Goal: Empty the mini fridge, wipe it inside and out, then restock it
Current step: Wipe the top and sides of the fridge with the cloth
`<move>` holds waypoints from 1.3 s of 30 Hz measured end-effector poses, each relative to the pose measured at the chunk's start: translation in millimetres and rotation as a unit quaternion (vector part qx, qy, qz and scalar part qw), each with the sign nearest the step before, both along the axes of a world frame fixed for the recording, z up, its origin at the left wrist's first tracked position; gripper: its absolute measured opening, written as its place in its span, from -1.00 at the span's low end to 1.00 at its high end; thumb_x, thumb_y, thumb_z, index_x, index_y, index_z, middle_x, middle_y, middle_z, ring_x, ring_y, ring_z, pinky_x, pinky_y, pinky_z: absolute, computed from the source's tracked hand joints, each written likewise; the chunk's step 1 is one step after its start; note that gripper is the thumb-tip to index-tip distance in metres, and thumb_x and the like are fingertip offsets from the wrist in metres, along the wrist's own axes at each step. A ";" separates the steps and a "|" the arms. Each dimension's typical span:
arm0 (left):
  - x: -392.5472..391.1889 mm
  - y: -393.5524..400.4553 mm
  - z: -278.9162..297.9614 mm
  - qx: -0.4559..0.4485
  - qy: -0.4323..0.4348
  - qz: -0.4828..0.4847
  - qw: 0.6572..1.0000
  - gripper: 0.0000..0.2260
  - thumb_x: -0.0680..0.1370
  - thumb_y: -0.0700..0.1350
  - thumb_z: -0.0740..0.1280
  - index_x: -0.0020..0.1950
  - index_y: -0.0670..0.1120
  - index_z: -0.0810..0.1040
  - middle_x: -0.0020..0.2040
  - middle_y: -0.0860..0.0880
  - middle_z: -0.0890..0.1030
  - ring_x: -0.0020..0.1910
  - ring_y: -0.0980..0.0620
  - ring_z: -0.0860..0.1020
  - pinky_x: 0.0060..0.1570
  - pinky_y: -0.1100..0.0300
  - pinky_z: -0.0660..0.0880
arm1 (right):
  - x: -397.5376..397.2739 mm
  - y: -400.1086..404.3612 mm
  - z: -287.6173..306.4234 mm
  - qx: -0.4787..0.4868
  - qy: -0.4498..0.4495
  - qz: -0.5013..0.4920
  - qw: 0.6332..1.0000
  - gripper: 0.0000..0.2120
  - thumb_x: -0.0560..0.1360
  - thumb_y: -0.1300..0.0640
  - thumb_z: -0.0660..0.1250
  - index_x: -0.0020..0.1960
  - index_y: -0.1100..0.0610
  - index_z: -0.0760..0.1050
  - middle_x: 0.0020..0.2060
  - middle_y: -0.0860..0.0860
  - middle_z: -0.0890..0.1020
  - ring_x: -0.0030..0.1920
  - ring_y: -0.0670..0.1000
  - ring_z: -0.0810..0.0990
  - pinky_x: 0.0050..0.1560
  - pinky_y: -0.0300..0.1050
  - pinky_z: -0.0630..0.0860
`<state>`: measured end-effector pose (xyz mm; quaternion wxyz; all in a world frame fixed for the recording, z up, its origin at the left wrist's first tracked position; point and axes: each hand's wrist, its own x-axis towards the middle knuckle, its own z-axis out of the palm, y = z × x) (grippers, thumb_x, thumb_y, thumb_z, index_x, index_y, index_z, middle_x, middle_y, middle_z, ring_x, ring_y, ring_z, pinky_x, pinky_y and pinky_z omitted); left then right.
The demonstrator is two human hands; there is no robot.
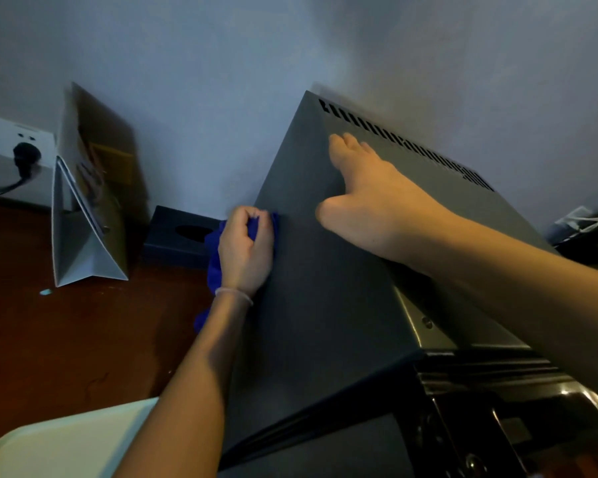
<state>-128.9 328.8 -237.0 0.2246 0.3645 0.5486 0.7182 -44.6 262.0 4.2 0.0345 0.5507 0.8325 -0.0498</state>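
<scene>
Plainly, stage: the outside wipe was in hand, by my judgement; the emptying and inside wipe could not be checked, since no interior showed.
Still to do: the remaining outer faces, by my reading, and then the restock; no food or drink showed anywhere in the frame.
Mini fridge (325, 270): it filled the centre and right of the frame, a boxy dark grey metal cabinet with a matt, faintly grained skin and crisp folded edges.
Vent slots (404, 143): a row of short dark cuts ran along the fridge's top edge, upper right of centre.
Left hand (246, 250): fingers curled tight round the cloth, pressing it to the fridge's left side panel, just left of centre.
Blue cloth (214, 257): soft, bunched and deep blue, it spilled out below the wrist.
Right hand (366, 201): fingers straight and together, palm flat on the fridge's top, apparently steadying it.
Desk (66, 339): dark reddish wood with a dull sheen, lower left.
Paper bag (83, 201): stiff folded paper, grey-white, upright at the left.
Tissue box (180, 236): dark, square-edged, with an oval opening, beside the fridge.
Tray (59, 446): pale, smooth, round-cornered, bottom left.
</scene>
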 end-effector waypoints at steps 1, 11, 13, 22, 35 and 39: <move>-6.1 14.5 -15.7 -0.034 -0.004 -0.004 0.999 -0.82 0.59 0.02 0.24 -0.17 -0.01 0.44 -0.17 0.00 0.53 -0.12 -0.05 0.52 -0.09 0.04 0.41 | 0.3 0.0 0.2 -0.001 0.001 0.000 1.000 -0.23 0.56 0.15 0.22 0.64 0.11 -0.12 0.64 -0.04 -0.07 0.62 0.02 -0.16 0.59 0.15 -0.06; 5.0 -28.8 -161.5 -0.230 -0.038 -0.040 0.972 -0.81 0.60 0.10 0.21 -0.11 0.04 0.44 -0.10 -0.03 0.57 -0.05 -0.11 0.54 -0.04 0.06 0.35 | 2.4 2.3 -1.7 0.003 0.012 0.006 1.000 -0.24 0.55 0.15 0.18 0.64 0.12 -0.12 0.64 -0.02 -0.08 0.62 0.03 -0.17 0.59 0.17 -0.05; 10.5 -45.8 -166.7 -0.236 -0.036 -0.039 0.970 -0.81 0.59 0.11 0.21 -0.09 0.03 0.45 -0.09 -0.04 0.58 -0.08 -0.11 0.55 -0.04 0.03 0.39 | 3.1 1.6 -1.8 0.007 0.014 0.010 1.000 -0.25 0.55 0.15 0.18 0.64 0.13 -0.11 0.64 -0.01 -0.07 0.62 0.03 -0.16 0.59 0.17 -0.04; 44.0 -124.3 -145.4 -0.227 -0.056 -0.027 0.972 -0.77 0.59 0.14 0.21 -0.08 0.01 0.48 -0.13 0.04 0.60 -0.15 0.02 0.57 -0.07 -0.04 0.50 | 3.2 1.8 -4.3 0.010 0.035 0.013 0.999 -0.27 0.55 0.15 0.17 0.64 0.15 -0.06 0.63 0.01 0.01 0.62 0.09 -0.08 0.55 0.20 0.06; 83.1 -208.1 16.4 -0.045 -0.036 0.028 0.998 -0.79 0.51 0.12 0.27 -0.16 0.00 0.50 -0.21 0.04 0.56 -0.16 0.03 0.54 -0.06 -0.06 0.50 | 20.4 -4.4 -5.5 0.001 0.073 0.047 0.996 -0.56 0.61 0.04 0.13 0.43 0.20 0.32 0.50 0.14 0.29 0.54 0.19 0.16 0.49 0.26 0.15; 88.4 -223.0 100.6 0.041 0.019 0.029 0.999 -0.85 0.57 0.00 0.29 -0.12 -0.04 0.51 -0.22 0.02 0.56 -0.20 0.02 0.55 -0.12 0.10 0.50 | 60.3 -43.0 -9.7 0.012 0.048 0.126 0.991 -0.51 0.67 -0.05 0.03 0.52 0.18 0.21 0.57 0.06 0.17 0.59 0.14 0.04 0.54 0.16 0.03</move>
